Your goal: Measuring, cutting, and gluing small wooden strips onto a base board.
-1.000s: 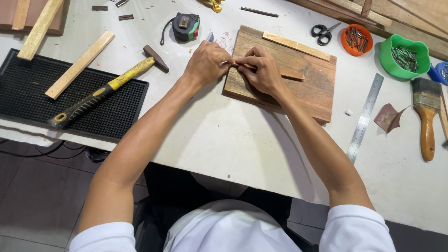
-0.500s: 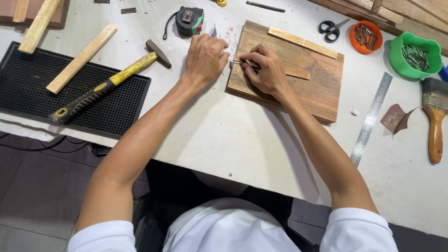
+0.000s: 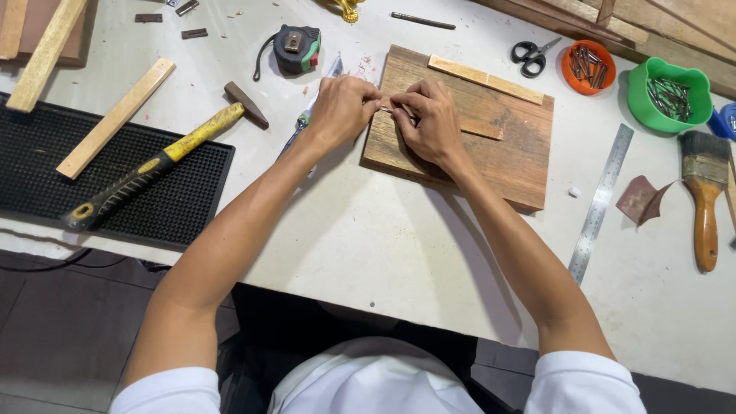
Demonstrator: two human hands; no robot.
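Note:
A brown wooden board (image 3: 498, 157) lies on the white workbench, with a thin pale wood strip (image 3: 487, 78) along its far edge and a shorter strip (image 3: 483, 129) near its middle. My left hand (image 3: 341, 111) and my right hand (image 3: 431, 123) meet at the board's left end. Their fingertips pinch a small thin piece (image 3: 389, 109) between them; it is too small to tell what it is. My right hand rests on the board, my left hand sits just off its left edge.
A yellow-handled hammer (image 3: 157, 165) lies across a black rubber mat (image 3: 100, 192) at left, beside wood slats (image 3: 115, 119). A tape measure (image 3: 295, 50) sits behind. To the right are scissors (image 3: 533, 55), an orange cup (image 3: 586, 67) and a green bowl (image 3: 668, 93) of nails, a steel ruler (image 3: 602, 203), and a paintbrush (image 3: 704, 195).
Both hands stay together at the board's left end with only slight finger shifts. The view has shifted slightly.

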